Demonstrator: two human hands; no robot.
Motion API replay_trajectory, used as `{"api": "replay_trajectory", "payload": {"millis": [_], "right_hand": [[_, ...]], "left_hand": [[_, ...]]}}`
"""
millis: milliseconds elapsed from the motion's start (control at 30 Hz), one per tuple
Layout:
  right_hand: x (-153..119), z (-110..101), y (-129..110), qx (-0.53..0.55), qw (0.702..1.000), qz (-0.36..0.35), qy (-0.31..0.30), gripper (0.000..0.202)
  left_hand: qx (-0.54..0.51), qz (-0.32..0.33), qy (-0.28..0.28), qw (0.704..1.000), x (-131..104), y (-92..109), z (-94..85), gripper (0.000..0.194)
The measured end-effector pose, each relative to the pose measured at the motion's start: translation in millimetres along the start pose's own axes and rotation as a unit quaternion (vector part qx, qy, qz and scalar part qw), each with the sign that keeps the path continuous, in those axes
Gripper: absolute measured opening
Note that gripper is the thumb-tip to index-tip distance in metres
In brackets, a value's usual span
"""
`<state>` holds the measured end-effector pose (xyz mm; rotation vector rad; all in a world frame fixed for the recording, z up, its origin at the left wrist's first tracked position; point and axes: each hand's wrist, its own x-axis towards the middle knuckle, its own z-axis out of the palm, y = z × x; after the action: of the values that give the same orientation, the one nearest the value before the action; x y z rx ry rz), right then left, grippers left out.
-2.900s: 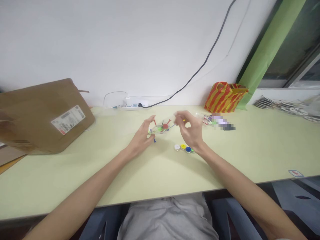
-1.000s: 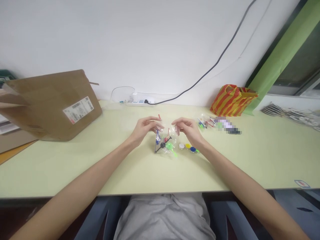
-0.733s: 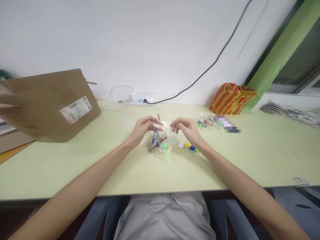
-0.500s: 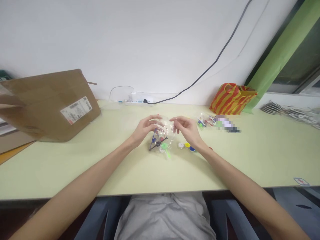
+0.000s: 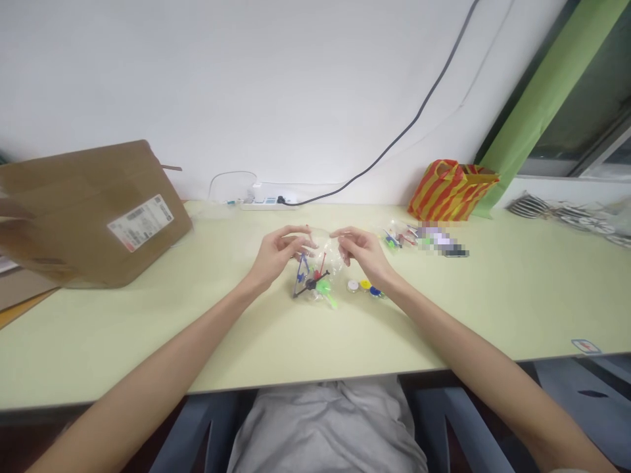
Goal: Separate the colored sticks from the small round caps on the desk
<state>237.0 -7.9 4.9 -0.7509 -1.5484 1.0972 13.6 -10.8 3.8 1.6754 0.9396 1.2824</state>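
Observation:
Between my hands, a clear plastic bag (image 5: pixel 329 251) stands with its upper edge pulled wide. My left hand (image 5: pixel 284 253) pinches its left side and my right hand (image 5: pixel 363 251) pinches the right side. Small plastic parts lie in or against the lower part of the bag: a blue rod piece (image 5: pixel 300 276), a black piece (image 5: pixel 310 284), a bright green piece (image 5: pixel 324 287) and a red rod (image 5: pixel 323 264). Glare on the film hides which parts are inside. Close to my right wrist lie a white disc (image 5: pixel 352 286), a yellow disc (image 5: pixel 365 284) and a blue disc (image 5: pixel 375 292).
Another clear bag of coloured parts (image 5: pixel 398 236) lies behind my right hand, beside a blurred-out object (image 5: pixel 441 240). A cardboard box (image 5: pixel 93 217) stands at left, a striped red-yellow bag (image 5: pixel 451 192) at back right. A power strip (image 5: pixel 269 202) with a black cable (image 5: pixel 389 148) runs along the wall.
The whole view has shifted slightly. Both hands keep their hold on the bag with hardly any movement, and the parts in the bag's lower portion look nearly the same.

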Motion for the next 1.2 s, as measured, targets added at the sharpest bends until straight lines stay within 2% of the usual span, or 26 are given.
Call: {"api": "replay_trajectory", "payload": {"millis": [67,200,400,533,667,767,867,1000,1067,1200], "right_hand": [[0.6,-0.7,-0.5,0.001,1.0,0.002,-0.018,0.031],[-0.6,0.3,-2.6,-0.002,0.999,0.009,-0.053,0.031],[-3.4,3.8,-2.5,0.062,0.998,0.003,0.004,0.026],[-3.2,2.8,-4.4,0.092,0.995,-0.028,-0.004,0.016],[-5.4,-0.2,-11.6,0.042,0.994,-0.082,-0.052,0.02],[-8.2,0.6,-16.5,-0.023,0.993,-0.095,-0.066,0.026],[-8.6,4.2,-14.9,-0.054,0.995,-0.078,-0.036,0.032],[-5.0,7.3,-5.0,-0.025,0.999,-0.046,0.013,0.031],[-3.5,7.0,-0.8,-0.028,0.999,-0.026,0.001,0.038],[-2.6,5.0,3.4,-0.08,0.995,-0.006,-0.057,0.038]], "left_hand": [[-0.002,0.005,0.001,1.0,-0.2,2.6,0.4,0.053],[-0.003,0.018,0.003,1.0,-0.7,5.7,1.3,0.045],[-0.072,-0.02,-0.012,0.997,-1.3,4.3,0.4,0.029],[-0.135,-0.04,-0.025,0.99,0.0,1.8,-0.6,0.015],[-0.16,-0.052,-0.06,0.984,0.6,2.5,-0.2,0.021],[-0.123,-0.035,-0.028,0.991,0.2,0.8,1.5,0.029],[-0.079,-0.009,0.013,0.997,-0.7,-0.6,3.3,0.04],[-0.047,0.008,0.004,0.999,-3.1,5.2,6.9,0.041],[-0.042,0.012,-0.011,0.999,-4.7,9.2,9.9,0.04],[-0.029,0.012,-0.04,0.999,-7.4,11.4,15.7,0.055]]}}
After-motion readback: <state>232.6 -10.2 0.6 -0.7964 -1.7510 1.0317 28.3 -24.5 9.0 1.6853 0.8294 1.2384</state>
